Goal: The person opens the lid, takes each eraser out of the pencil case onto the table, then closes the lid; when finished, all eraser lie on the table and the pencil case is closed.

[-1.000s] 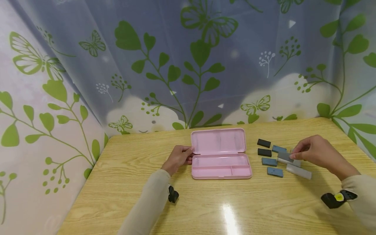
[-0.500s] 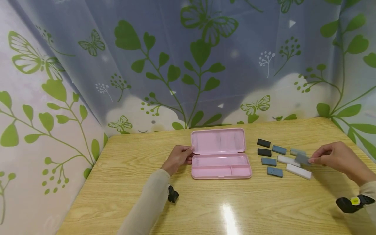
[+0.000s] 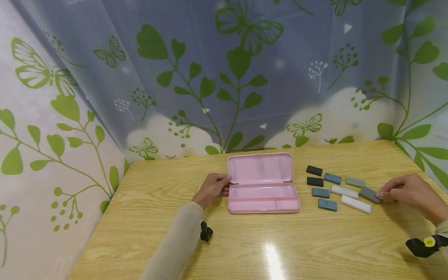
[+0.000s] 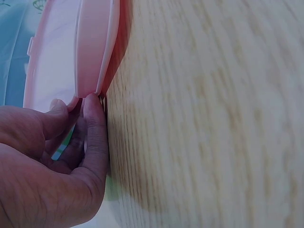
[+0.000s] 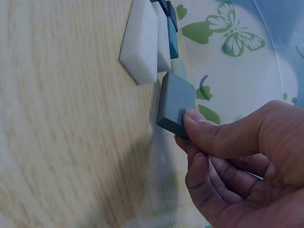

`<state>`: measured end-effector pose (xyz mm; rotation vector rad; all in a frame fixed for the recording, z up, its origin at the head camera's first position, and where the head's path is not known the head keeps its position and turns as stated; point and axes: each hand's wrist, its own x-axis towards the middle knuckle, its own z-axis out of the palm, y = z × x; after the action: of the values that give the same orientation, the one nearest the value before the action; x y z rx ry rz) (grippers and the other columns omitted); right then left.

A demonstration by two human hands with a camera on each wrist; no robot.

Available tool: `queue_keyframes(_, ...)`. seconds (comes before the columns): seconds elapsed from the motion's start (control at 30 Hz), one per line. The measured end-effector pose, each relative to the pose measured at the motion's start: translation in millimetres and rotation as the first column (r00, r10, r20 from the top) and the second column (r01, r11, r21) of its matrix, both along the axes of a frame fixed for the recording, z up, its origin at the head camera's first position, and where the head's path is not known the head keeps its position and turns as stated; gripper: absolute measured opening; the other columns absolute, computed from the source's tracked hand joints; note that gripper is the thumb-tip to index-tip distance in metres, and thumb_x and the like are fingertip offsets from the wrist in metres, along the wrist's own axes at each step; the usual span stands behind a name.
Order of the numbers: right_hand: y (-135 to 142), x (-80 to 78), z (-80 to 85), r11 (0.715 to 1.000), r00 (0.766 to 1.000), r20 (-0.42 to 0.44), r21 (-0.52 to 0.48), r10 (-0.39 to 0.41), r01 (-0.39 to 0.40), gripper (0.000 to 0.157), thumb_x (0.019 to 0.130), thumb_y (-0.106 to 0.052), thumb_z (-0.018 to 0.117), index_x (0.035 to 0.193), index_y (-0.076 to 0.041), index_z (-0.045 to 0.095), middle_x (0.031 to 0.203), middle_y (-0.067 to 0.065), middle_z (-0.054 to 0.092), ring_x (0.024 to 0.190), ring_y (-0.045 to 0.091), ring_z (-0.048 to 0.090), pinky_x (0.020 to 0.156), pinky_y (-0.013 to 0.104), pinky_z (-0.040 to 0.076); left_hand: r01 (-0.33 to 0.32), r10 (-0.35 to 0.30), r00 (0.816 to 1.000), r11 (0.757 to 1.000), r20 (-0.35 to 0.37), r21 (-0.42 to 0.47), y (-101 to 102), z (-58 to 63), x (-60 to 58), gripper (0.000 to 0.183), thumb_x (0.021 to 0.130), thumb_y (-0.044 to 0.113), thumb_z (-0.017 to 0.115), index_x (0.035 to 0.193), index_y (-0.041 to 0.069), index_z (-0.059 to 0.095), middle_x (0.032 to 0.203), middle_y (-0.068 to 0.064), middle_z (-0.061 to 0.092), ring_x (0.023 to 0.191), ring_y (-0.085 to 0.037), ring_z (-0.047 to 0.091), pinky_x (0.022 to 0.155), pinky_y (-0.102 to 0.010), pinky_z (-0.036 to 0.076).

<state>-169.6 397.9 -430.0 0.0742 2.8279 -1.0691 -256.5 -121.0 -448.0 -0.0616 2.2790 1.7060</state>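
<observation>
A pink pencil case (image 3: 252, 204) lies with its lid (image 3: 260, 168) raised back, a divider splitting its tray. At its left side my left hand (image 3: 212, 188) holds it near the hinge. The left wrist view shows the thumb (image 4: 58, 108) on the lid's edge and a finger at the case's corner. My right hand (image 3: 407, 193) pinches a grey eraser (image 3: 369, 194) by one end, thumb on top. In the right wrist view the grey eraser (image 5: 175, 102) is close to the end of two white erasers (image 5: 142, 45).
Left of the grey eraser lie two white erasers (image 3: 356, 204), a pale blue-green one (image 3: 355, 181), several blue ones (image 3: 327, 205) and two black ones (image 3: 314, 170). A patterned curtain (image 3: 210, 97) rises behind the wooden table (image 3: 245, 245).
My right hand has carried the grey eraser right, from over the white erasers to beside them, uncovering the pale blue-green one. The left hand and the pencil case have stayed put.
</observation>
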Motion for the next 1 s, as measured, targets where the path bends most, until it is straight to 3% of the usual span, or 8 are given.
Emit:
queue_keyframes(0.33,5.0,-0.5,-4.0,1.0,1.0,0.007,0.003,-0.01,0.01,0.018,0.095,-0.012,0.07,0.091,0.005,0.075,0.092,0.01,0.073,0.072,0.008,0.059,0.059,0.029,0.049,0.006,-0.006,1.0,1.0,-0.001,0.001,0.3,1.7,0.7,0.03,0.106,0.015,0.055,0.121,-0.007,0.068,0.089,-0.012,0.069,0.067,-0.01,0.06,0.068,-0.025,0.059)
queue_keyframes(1.0,-8.6,-6.0,8.1,0.993,1.0,-0.029,0.119,-0.007,0.011,0.022,0.092,-0.017,0.074,0.09,0.005,0.075,0.089,0.019,0.07,0.071,0.023,0.062,0.058,0.039,0.053,0.006,-0.004,0.998,1.0,-0.056,0.029,0.5,0.2,4.5,0.028,0.105,0.013,0.057,0.124,-0.005,0.068,0.091,-0.013,0.07,0.069,-0.011,0.06,0.066,-0.024,0.059)
